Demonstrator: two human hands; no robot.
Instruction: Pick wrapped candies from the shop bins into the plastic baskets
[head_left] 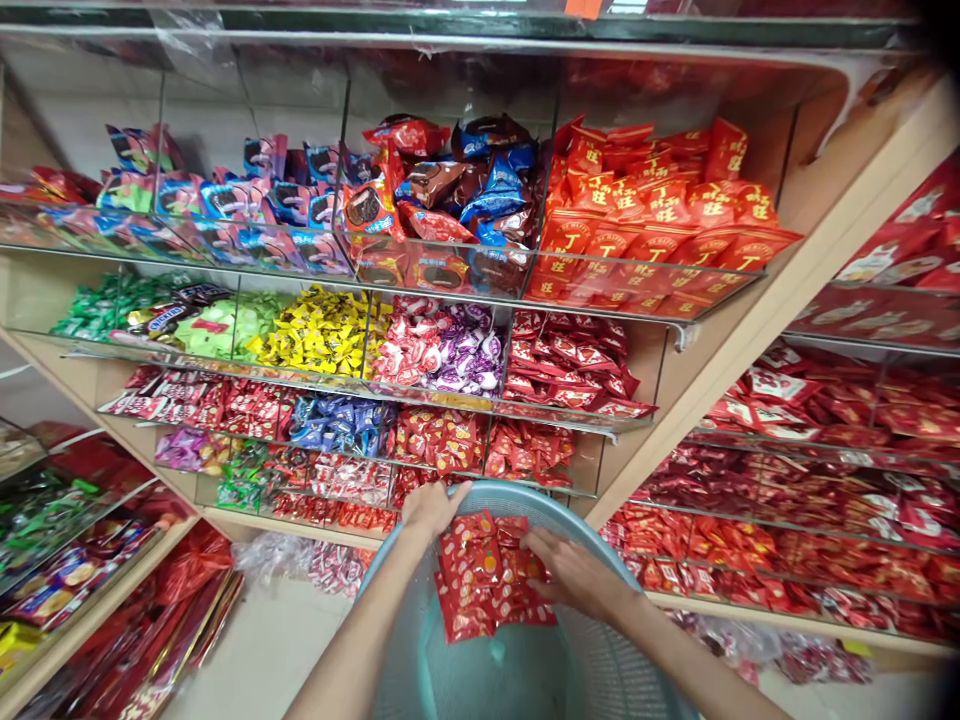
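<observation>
My left hand (433,508) is closed over the far rim of a light blue-green plastic basket (442,690). Inside the basket is a cluster of red candy packets (476,575) with small round orange and pale prints. At the right side of that cluster, my right hand (574,575) has its fingers curled on the packets, its thumb side partly hidden. Beneath the packets, part of the basket's bottom shows. Just beyond the rim, shelf bins hold similar red packets (439,440) and more red-wrapped candies (529,450).
Tiered shelves with clear dividers rise ahead, holding yellow candies (322,330), blue candies (341,425) and orange-red bags (645,215). More red packets (825,480) fill a rack at the right. A lower rack (75,540) stands left. Plastic bags (274,555) lie on the floor.
</observation>
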